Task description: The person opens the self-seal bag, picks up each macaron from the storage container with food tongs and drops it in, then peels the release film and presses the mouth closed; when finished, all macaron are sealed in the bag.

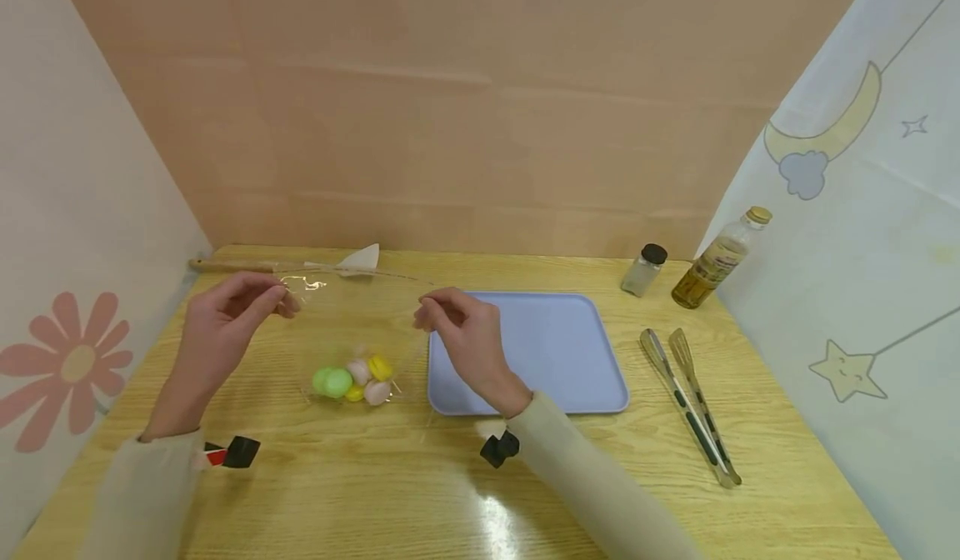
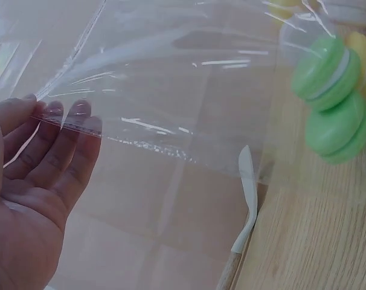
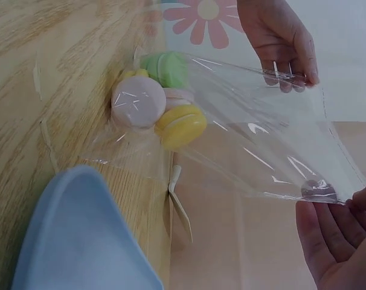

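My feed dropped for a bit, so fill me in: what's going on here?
A person's left hand and right hand pinch the top corners of a clear bag, holding it up. Green, yellow and pale macarons are gathered in its bottom. Whether its mouth is sealed is hard to tell. A tray lies on the table to the right, with tongs beyond it.

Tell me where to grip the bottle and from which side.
Grip the bottle round its body at the label, likely coming from the near side: it stands upright and roughly round, with the jar to its left and the wall close on its right. The right hand is nearer, but pinches the bag.
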A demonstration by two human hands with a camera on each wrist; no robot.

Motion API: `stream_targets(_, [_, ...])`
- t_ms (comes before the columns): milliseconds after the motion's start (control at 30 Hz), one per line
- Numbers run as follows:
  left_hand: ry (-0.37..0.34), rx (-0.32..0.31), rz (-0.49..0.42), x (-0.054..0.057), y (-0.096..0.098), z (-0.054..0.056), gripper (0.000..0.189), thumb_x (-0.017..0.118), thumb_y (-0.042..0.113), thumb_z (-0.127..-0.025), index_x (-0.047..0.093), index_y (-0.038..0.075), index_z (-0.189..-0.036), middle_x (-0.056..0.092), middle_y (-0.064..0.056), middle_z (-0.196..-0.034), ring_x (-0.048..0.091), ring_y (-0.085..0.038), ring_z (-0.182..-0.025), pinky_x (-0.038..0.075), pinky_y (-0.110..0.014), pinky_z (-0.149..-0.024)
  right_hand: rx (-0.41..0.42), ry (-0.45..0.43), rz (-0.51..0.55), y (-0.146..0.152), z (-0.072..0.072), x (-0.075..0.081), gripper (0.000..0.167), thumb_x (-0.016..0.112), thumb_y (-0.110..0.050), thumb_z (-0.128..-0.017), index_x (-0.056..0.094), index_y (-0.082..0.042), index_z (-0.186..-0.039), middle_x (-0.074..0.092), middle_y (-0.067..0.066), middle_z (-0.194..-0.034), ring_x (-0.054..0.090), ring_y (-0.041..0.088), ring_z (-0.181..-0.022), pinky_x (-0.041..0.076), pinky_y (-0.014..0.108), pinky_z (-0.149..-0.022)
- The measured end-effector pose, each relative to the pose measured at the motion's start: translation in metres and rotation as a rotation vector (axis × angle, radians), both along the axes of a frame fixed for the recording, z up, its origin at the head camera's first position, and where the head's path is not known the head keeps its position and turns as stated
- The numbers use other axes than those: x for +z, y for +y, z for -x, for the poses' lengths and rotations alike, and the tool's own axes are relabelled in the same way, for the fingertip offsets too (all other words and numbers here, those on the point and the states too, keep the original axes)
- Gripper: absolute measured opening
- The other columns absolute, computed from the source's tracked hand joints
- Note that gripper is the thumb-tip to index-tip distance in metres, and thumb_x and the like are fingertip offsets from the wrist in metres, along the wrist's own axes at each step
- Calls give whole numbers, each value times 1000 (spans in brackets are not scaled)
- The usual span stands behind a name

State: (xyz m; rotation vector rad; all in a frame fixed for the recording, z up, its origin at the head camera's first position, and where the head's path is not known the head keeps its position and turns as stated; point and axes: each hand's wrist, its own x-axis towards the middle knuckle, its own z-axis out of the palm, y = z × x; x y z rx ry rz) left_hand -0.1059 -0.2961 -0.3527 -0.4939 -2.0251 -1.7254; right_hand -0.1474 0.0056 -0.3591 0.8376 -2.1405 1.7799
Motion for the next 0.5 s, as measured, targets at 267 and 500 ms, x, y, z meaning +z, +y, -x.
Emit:
stream_targets(267, [-8,18,-44,-2,1,2,14,61,-10,-97,66,-13,-109,72,-10,-88,71,-15,-78,56,-20,-80,-35,-28,29,-4,-16,24,10,61,5,-99,70,9,-99,71,23,-82,68,40,-72,59,46,-68])
stream_targets(500, [-56,34,-2,-3,0,-1,17,63,-6,-97,66,-11,-114,73,-9,-92,71,-16,-81,55,-20,-83,-36,-11,40,-4,-16,23,9,61,6,-98,70,9,-98,71,23,-81,67,40,-71,57,52,-67])
